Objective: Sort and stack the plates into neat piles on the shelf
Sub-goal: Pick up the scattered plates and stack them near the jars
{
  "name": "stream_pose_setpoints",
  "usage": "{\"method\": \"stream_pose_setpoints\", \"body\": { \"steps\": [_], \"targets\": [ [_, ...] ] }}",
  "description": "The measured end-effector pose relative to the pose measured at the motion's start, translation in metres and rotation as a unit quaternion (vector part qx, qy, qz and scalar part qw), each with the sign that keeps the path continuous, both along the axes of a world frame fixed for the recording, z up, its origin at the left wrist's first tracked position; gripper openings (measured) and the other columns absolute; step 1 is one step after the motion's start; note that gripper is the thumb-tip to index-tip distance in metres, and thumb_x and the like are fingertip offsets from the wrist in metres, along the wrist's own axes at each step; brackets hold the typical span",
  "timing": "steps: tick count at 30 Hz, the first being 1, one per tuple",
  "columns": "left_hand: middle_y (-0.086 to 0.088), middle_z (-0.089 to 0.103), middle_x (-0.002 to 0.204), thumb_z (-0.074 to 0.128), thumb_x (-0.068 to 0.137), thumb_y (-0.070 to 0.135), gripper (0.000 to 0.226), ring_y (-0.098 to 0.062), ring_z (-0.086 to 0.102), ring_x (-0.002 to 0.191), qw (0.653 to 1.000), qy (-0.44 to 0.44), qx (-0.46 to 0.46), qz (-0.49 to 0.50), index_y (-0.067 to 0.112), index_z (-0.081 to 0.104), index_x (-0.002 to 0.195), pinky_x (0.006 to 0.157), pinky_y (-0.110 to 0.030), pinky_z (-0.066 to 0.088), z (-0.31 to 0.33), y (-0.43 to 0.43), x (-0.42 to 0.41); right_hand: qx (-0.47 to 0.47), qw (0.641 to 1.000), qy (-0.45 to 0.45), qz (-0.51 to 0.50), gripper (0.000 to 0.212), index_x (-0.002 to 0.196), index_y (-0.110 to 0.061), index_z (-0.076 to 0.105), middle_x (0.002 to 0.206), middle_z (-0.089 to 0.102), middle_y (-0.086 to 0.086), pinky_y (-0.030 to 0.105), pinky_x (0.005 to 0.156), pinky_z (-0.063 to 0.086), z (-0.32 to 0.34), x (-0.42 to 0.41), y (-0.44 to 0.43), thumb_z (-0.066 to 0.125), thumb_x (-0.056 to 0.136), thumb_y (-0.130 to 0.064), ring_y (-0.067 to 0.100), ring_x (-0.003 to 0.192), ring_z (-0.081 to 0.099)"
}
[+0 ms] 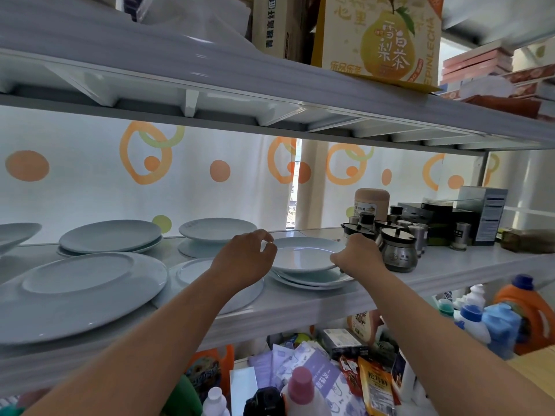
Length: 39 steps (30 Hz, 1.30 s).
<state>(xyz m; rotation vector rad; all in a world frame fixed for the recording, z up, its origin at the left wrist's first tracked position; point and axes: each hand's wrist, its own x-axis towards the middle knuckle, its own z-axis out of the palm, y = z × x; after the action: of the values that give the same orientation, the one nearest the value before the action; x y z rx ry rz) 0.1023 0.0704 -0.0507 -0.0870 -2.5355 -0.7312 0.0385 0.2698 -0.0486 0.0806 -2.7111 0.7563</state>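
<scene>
Several white plates lie on the white shelf [444,265]. A deep plate [303,255] sits on top of a short pile [312,280] at the middle right. My right hand [359,255] grips its right rim. My left hand [247,259] pinches its left rim with curled fingers. Under my left forearm lies an upturned plate [189,273]. A big oval plate [81,292] lies at the front left. Behind it sit a two-plate pile [109,237] and a bowl-like plate on an upturned one [217,229]. One more plate's edge [16,234] shows at the far left.
Glass spice jars with black lids [396,250] crowd right beside my right hand, with a tan canister [371,202] and dark boxes [450,217] behind. The shelf above [270,94] hangs low overhead. Bottles and packets [315,382] fill the level below.
</scene>
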Motion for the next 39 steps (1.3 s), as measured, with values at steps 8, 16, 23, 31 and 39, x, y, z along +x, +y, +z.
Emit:
{"method": "stream_pose_setpoints", "body": {
  "steps": [8, 16, 23, 31, 39],
  "targets": [
    [-0.005, 0.061, 0.126, 0.039, 0.092, 0.031, 0.034, -0.021, 0.056, 0.109, 1.0, -0.009, -0.009, 0.0, 0.022, 0.057, 0.12, 0.082, -0.027, 0.037, -0.002, -0.002, -0.002, 0.054, 0.998, -0.029, -0.005, 0.037, 0.057, -0.024, 0.027, 0.062, 0.044, -0.003, 0.022, 0.044, 0.024, -0.005, -0.007, 0.009, 0.058, 0.077, -0.019, 0.014, 0.059, 0.046],
    [-0.005, 0.062, 0.124, 0.04, 0.091, 0.033, 0.035, -0.021, 0.056, 0.111, 0.999, -0.009, -0.025, 0.024, 0.023, 0.057, 0.119, 0.082, -0.028, 0.037, 0.001, -0.013, -0.006, 0.074, 0.996, 0.029, 0.037, 0.029, 0.057, -0.01, 0.04, 0.056, 0.041, 0.003, 0.022, 0.046, 0.027, 0.008, -0.003, -0.016, 0.058, 0.076, -0.021, 0.02, 0.054, 0.042],
    [-0.013, 0.051, 0.132, 0.044, 0.089, 0.033, 0.039, -0.028, 0.048, 0.121, 0.993, -0.017, -0.073, 0.091, 0.018, 0.055, 0.124, 0.098, -0.036, 0.039, 0.01, -0.048, -0.008, -0.039, 0.986, 0.042, 0.154, 0.028, 0.094, -0.004, 0.068, 0.094, 0.07, 0.013, 0.034, 0.076, 0.053, 0.018, 0.002, -0.07, 0.065, 0.075, -0.024, 0.029, 0.087, 0.067],
    [-0.012, 0.056, 0.13, 0.046, 0.088, 0.034, 0.04, -0.028, 0.051, 0.118, 0.984, -0.044, -0.107, 0.135, 0.019, 0.054, 0.125, 0.096, -0.035, 0.041, 0.02, -0.094, -0.01, -0.131, 0.961, 0.002, 0.241, 0.031, 0.109, -0.008, 0.061, 0.083, 0.067, 0.009, 0.023, 0.059, 0.056, 0.022, -0.014, -0.136, 0.062, 0.079, -0.018, 0.021, 0.061, 0.067],
    [-0.008, 0.056, 0.13, 0.046, 0.087, 0.036, 0.041, -0.024, 0.053, 0.117, 0.976, -0.09, -0.122, 0.155, 0.02, 0.053, 0.124, 0.097, -0.035, 0.043, 0.025, -0.138, -0.025, -0.232, 0.94, -0.134, 0.212, 0.015, 0.099, 0.001, 0.049, 0.075, 0.064, 0.022, 0.05, 0.08, 0.057, 0.022, -0.05, -0.182, 0.05, 0.086, -0.007, 0.042, 0.075, 0.071]
  ]
}}
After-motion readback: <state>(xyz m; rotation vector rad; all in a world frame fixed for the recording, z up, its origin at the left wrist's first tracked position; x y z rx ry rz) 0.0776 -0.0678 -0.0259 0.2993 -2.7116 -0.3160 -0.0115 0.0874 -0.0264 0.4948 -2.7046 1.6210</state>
